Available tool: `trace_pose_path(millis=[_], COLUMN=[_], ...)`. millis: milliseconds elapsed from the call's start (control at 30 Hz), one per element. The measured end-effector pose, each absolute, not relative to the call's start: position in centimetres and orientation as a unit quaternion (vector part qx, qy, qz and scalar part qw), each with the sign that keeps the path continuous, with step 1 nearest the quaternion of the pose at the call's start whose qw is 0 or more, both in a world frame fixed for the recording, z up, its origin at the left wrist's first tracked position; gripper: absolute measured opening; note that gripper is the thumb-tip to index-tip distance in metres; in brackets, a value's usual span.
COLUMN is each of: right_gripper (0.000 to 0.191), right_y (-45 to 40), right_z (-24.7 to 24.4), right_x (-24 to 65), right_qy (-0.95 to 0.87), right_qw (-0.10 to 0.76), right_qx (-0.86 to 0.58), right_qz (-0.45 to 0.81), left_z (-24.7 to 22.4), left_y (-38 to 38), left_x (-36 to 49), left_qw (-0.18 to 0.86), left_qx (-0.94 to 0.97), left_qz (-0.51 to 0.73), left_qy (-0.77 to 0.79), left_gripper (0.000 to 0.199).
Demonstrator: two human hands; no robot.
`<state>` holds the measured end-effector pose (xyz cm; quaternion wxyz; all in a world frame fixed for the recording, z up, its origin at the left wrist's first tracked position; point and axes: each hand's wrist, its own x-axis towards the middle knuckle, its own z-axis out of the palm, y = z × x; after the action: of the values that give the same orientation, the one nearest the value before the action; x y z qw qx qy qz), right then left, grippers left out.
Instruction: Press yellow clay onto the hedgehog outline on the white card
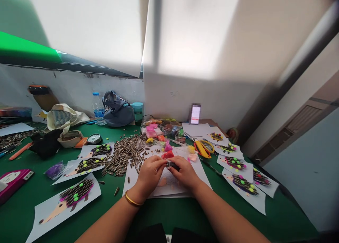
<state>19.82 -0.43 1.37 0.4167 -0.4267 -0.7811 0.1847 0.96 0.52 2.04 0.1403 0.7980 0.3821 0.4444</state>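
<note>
Above a white paper sheet (pixel 169 190), my left hand (pixel 150 173) and my right hand (pixel 186 173) meet, fingers closed on a small lump of black modelling clay (pixel 173 166). Some clear plastic seems to cling to the lump at my left fingertips. My right fingers wrap its other end. On the sheet beneath, a pale peach shape (pixel 162 182) shows, partly covered by my hands. Just beyond my fingers lies a piece of red clay (pixel 167 154). A pile of sunflower seeds (pixel 123 156) spreads to the left of my left hand.
Hedgehog pictures made with seeds lie at left (pixel 76 195) and right (pixel 242 184). Behind the sheet are bagged coloured clays (pixel 152 130). Yellow scissors (pixel 202 149) and a pen (pixel 212 167) lie to the right. A phone (pixel 195 114), a blue bag (pixel 118 110) and a bottle (pixel 98 110) stand along the wall.
</note>
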Motion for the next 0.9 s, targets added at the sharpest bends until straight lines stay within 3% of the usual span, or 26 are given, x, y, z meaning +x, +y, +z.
trace_pose_path(millis=[233,400,600,900], right_gripper=[0.026,0.026,0.024,0.026], right_y=[0.3,0.7,1.0,1.4], right_z=[1.3,0.7,0.2,-0.2], right_x=[21.9,23.9,24.1,23.8], right_qy=[-0.758,-0.726,-0.702,-0.703], right_qw=[0.443,0.468,0.470,0.458], right_qx=[-0.452,-0.481,-0.504,-0.508], right_qz=[0.162,0.150,0.181,0.193], left_z=[1.9,1.9,1.9,4.4], left_y=[1.8,2.1,1.9,0.6], left_x=[0.0,-0.3,0.0,0.0], left_qw=[0.221,0.236,0.249,0.240], left_qx=[0.724,0.718,0.734,0.758], left_qz=[0.483,0.451,0.444,0.386], left_qy=[0.441,0.475,0.451,0.467], left_gripper=[0.019,0.039,0.015,0.017])
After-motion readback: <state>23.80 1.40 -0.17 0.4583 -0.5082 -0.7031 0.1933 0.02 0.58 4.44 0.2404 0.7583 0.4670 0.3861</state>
